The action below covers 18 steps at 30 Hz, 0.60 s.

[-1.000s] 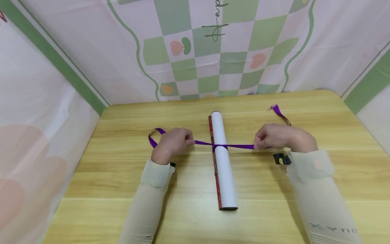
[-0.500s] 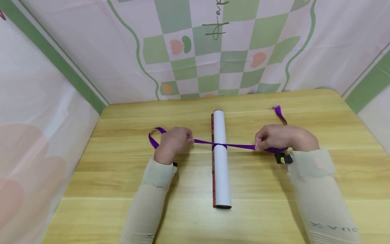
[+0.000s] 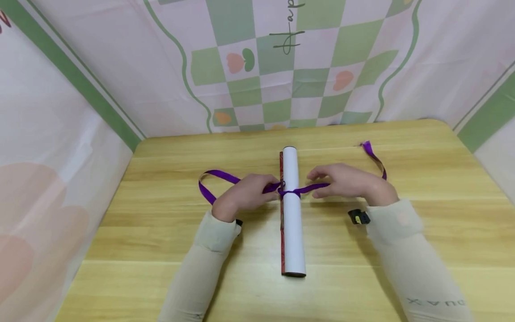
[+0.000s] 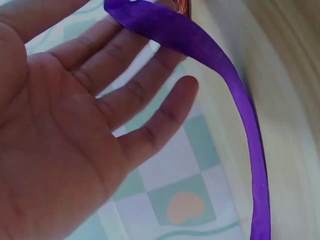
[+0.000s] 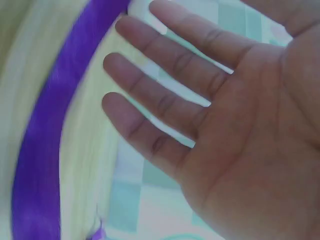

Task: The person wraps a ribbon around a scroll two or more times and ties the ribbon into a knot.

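At twelve o'clock, "Hap" runs sideways up the backdrop cloth (image 3: 277, 89); at four, upside-down "UAX" seemingly marks the right sleeve (image 3: 410, 259).

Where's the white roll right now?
In the head view, the white roll lies on the table just right of centre, with the red strip along its left side and the purple ribbon across it.

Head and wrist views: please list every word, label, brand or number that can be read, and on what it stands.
"Hap", sideways, cut at the top: green-checked fabric backdrop.
"X", upside down, other letters unsure: right beige fabric sleeve.
Mark too cut off to read: left beige fabric sleeve.
Unreadable red mark: white fabric, far left.
Flat purple ribbon, white cylindrical roll, wrist views: no readable text.
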Tool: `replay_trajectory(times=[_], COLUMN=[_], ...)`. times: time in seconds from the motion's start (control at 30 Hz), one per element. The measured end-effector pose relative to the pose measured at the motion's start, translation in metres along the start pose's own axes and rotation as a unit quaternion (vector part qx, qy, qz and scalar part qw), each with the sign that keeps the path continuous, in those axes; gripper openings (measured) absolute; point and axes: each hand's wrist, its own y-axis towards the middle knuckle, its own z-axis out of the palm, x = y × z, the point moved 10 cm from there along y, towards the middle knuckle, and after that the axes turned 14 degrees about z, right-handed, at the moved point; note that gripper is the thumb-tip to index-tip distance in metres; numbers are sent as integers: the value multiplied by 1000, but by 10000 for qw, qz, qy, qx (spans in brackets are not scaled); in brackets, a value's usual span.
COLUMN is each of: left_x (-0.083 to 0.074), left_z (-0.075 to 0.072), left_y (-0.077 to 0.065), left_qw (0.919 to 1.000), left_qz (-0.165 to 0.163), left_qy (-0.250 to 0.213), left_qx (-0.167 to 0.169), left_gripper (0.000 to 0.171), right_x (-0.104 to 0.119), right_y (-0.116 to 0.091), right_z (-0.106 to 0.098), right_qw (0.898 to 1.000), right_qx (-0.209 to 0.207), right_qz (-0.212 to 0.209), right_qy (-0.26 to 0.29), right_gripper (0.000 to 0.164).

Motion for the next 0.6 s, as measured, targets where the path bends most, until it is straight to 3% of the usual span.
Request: replay_trajectory(times=[0.23, 0.4, 0.47, 0.6], left_x=[-5, -8, -7, -5], left_z=[-3, -12, -12, -4], left_y=[6, 6, 6, 8], left_qw=[9987, 9934, 9912, 9896], left_qz=[-33, 76, 37, 10], left_qy=[331, 867, 1113, 1385], left_qx=[-379, -743, -717, -396], left_gripper=[41, 24, 25, 42], right_x=[17, 23, 24, 24], right_y=[6, 7, 8, 10], right_z=[15, 18, 18, 22], right_qw=[9996, 9990, 9991, 9993], right_qx=[213, 132, 131, 231], right_qz=[-147, -313, -312, -246], right_qy=[-97, -277, -252, -158], right_gripper=[22, 15, 15, 17])
